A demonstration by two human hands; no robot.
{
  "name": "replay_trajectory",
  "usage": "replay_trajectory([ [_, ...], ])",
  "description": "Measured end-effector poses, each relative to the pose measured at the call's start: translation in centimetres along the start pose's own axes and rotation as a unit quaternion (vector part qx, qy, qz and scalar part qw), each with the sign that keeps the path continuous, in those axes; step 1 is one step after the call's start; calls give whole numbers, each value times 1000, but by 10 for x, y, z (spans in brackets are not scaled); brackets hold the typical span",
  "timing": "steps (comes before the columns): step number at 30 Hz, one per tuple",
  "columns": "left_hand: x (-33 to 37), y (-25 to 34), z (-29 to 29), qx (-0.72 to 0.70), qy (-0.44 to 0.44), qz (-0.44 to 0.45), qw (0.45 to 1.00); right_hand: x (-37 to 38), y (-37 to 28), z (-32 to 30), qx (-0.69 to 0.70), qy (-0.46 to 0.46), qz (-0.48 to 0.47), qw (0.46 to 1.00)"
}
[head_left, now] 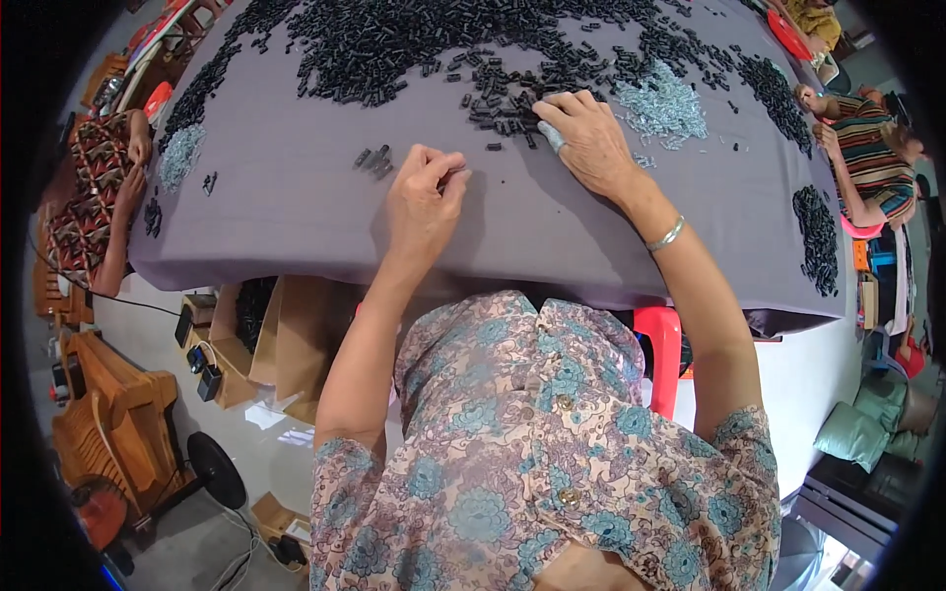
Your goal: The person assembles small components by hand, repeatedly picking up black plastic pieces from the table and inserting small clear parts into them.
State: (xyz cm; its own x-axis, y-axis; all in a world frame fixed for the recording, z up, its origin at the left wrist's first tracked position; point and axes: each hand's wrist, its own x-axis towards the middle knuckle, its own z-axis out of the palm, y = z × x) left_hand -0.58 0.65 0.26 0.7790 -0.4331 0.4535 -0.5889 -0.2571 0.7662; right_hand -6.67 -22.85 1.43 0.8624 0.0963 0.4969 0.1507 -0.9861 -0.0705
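A grey cloth-covered table (296,207) carries a wide heap of small black tube-shaped pieces (394,44) across its far side. My left hand (426,192) rests on the cloth with its fingers curled together, pinching something small that I cannot make out. A few loose black pieces (374,158) lie just left of it. My right hand (586,138) lies flat with fingers spread on the edge of the black heap, one fingertip wrapped in pale tape. A silver bracelet (666,234) circles that wrist. A pile of pale blue-grey pieces (662,103) sits right of my right hand.
A person in a patterned top (94,187) sits at the table's left edge beside a small pale pile (180,155). Another person in a striped top (867,148) works at the right, near more black pieces (816,231). Cardboard boxes (266,340), wooden furniture (118,414) and a red stool (662,350) stand below.
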Motion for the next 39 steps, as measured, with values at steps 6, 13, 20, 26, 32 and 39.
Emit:
replay_trajectory([
  [6,-1,5,-1,54,-33,2,998,-4,2,-8,71,33,43,996],
  [13,-1,6,-3,62,-24,19,998,12,-15,-5,168,69,89,979],
  [20,0,6,-3,56,-41,7,998,13,-39,5,40,-7,0,999],
  [26,-1,5,-4,69,-24,29,997,-15,-59,-22,50,-42,-4,998],
  [32,-1,8,-3,62,-37,7,997,-37,-27,-30,145,91,75,982],
  [39,-2,9,-2,68,-47,-5,997,-33,-27,-33,237,108,188,947],
])
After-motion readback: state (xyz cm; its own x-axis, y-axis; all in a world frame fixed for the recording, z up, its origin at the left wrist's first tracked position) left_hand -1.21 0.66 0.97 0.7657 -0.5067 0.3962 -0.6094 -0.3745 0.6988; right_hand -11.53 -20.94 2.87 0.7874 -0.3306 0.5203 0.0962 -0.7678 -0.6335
